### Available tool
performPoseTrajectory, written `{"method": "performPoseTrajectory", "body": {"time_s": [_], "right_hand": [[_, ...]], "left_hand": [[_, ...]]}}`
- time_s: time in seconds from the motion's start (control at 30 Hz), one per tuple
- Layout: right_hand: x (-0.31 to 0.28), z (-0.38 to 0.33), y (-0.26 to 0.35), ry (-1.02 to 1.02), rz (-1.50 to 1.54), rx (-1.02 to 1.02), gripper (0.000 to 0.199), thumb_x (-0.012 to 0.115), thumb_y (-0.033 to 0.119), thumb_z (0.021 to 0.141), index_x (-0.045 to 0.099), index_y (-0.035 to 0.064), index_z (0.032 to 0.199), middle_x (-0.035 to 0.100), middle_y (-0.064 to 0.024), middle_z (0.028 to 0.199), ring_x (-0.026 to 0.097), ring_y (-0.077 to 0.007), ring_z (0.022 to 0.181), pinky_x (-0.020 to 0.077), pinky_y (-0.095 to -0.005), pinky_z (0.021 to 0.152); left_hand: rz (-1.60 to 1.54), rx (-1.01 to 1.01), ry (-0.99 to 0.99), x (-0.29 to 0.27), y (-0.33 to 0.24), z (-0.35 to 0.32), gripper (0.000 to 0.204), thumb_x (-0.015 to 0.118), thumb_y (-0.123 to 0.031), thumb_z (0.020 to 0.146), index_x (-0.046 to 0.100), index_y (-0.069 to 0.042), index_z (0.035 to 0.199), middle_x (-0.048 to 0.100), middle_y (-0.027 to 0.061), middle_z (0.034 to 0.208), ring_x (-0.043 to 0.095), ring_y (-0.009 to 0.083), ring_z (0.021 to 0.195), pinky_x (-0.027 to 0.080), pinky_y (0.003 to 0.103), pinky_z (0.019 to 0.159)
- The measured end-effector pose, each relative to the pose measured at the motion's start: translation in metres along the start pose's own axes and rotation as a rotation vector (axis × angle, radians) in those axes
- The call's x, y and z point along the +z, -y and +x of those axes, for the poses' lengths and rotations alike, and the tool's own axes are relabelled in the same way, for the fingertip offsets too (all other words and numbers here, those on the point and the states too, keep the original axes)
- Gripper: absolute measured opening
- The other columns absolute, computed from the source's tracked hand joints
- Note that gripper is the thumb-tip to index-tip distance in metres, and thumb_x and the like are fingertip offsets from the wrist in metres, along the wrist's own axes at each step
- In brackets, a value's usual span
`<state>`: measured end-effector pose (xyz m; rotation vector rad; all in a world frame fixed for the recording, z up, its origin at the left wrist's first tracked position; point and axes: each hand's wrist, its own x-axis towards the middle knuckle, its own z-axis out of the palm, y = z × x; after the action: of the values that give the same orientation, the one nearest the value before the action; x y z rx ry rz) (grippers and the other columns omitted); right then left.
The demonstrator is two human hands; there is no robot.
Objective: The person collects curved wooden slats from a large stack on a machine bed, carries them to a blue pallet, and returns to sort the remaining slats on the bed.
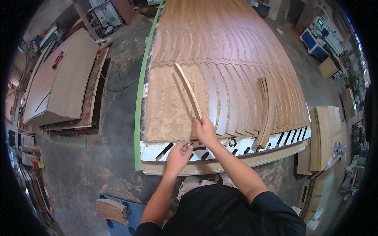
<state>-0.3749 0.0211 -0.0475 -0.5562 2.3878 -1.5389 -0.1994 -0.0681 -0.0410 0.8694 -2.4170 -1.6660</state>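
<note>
While the right hand (206, 128) pinches the near end of a curved wooden strip (189, 90), the far end points to eleven o'clock over the sawdust patch (161, 106). Left hand (179, 156), at seven-thirty from the right, has curled fingers by the white rail (150, 149); can't tell if they hold anything. Curved cut pieces (223, 102) lie at one o'clock, loose strips (269, 110) between two and three. Best handling, probably: firm pinch, left hand supporting the long free length, strip kept clear of neighbouring edges.

Red tool (58, 58); stacked sheets (70, 94); blue-white machine (312, 42)
</note>
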Motion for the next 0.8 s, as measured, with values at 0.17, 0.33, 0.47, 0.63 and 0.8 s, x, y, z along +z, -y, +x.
{"method": "performPoseTrajectory", "body": {"time_s": [0.17,0.33,0.47,0.63,0.8], "right_hand": [[-0.026,0.001,-0.028,0.028,0.335,0.244,0.033,0.067,0.019,0.109,0.065,-0.0017,0.135,0.078,-0.0206,0.115,0.075,-0.0326,0.107,0.0564,-0.0440,0.097],[-0.121,-0.012,-0.067,-0.099,0.572,0.321,0.039,0.071,0.019,0.110,0.064,0.0001,0.144,0.076,-0.0105,0.119,0.069,-0.0184,0.108,0.0551,-0.0354,0.099],[-0.229,-0.033,-0.091,-0.273,0.634,0.268,0.056,0.072,0.016,0.110,0.054,-0.0013,0.161,0.075,-0.0132,0.129,0.069,-0.0201,0.116,0.0547,-0.0341,0.106],[-0.339,-0.060,-0.116,-0.447,0.339,0.229,0.079,0.085,0.011,0.099,0.046,-0.0099,0.164,0.068,-0.0187,0.147,0.067,-0.0246,0.129,0.0542,-0.0365,0.112],[-0.388,-0.070,-0.195,-0.540,0.137,0.258,0.081,0.082,0.009,0.093,0.046,-0.0106,0.163,0.067,-0.0227,0.149,0.067,-0.0290,0.131,0.0516,-0.0374,0.114]], "left_hand": [[-0.089,-0.049,-0.008,0.017,-0.013,0.003,0.037,0.078,-0.023,0.103,0.077,0.001,0.133,0.081,0.0105,0.108,0.073,0.0177,0.089,0.059,0.034,0.083],[-0.196,0.010,0.013,0.067,-0.021,0.001,0.038,0.077,-0.020,0.106,0.075,0.001,0.137,0.080,0.0113,0.111,0.072,0.0158,0.091,0.059,0.032,0.081],[-0.164,0.010,0.022,0.110,-0.048,-0.006,0.036,0.077,-0.019,0.105,0.076,0.000,0.136,0.079,0.0095,0.111,0.072,0.0149,0.092,0.058,0.030,0.081],[-0.001,0.057,-0.009,0.146,-0.066,-0.005,0.037,0.078,-0.025,0.104,0.078,-0.002,0.132,0.078,0.0153,0.120,0.075,0.0245,0.100,0.059,0.037,0.089],[0.573,0.194,-0.333,0.143,-0.069,0.012,0.047,0.080,-0.033,0.095,0.074,-0.007,0.134,0.073,0.0145,0.128,0.070,0.0366,0.113,0.056,0.048,0.098]]}}
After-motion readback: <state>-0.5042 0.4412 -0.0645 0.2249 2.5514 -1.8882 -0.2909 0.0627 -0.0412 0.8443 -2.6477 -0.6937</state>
